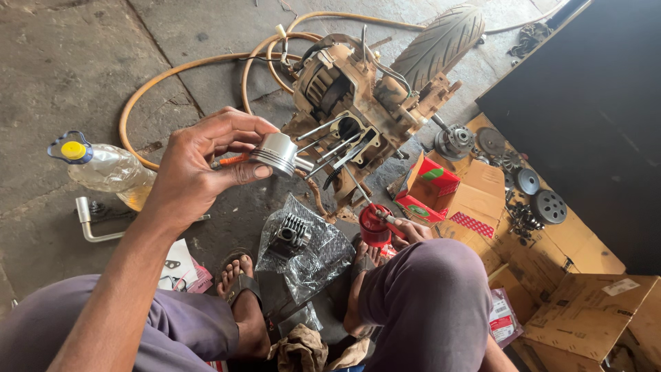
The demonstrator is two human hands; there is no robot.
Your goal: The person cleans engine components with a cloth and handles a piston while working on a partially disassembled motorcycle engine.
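The concrete floor [82,62] carries everything here, and the biggest thing on it is a dirty scooter engine [358,96] with its rear tyre [441,41] attached. An orange hose [186,65] loops around behind it. The engine stands stripped at the front: four long studs [330,148] stick out bare toward the person, with no cylinder over them, and the crankcase mouth is open.

To the right, flattened cardboard boxes [571,303] hold a spread of clutch and pulley parts [530,189] and a red carton [430,186]. On the left lie a plastic bottle [107,169] with a yellow cap and a bent metal wrench [93,224].

Between the person's sandalled feet sits a finned cylinder [292,234], partly wrapped in its clear plastic bag [323,258], apparently not yet fitted.

The left hand [200,165] is raised in front of the studs, its fingers [255,172] pinching a shiny metal piston [275,155] between thumb and fingertips. The piston is off the engine, just short of the stud ends. The right hand [410,231], low beside the knee, has its fingers curled around a small red oil can [375,227] whose thin spout points up at the engine.

Judging by this, the teardown looks done and reassembly is early: the piston, then the cylinder, remain to go on.
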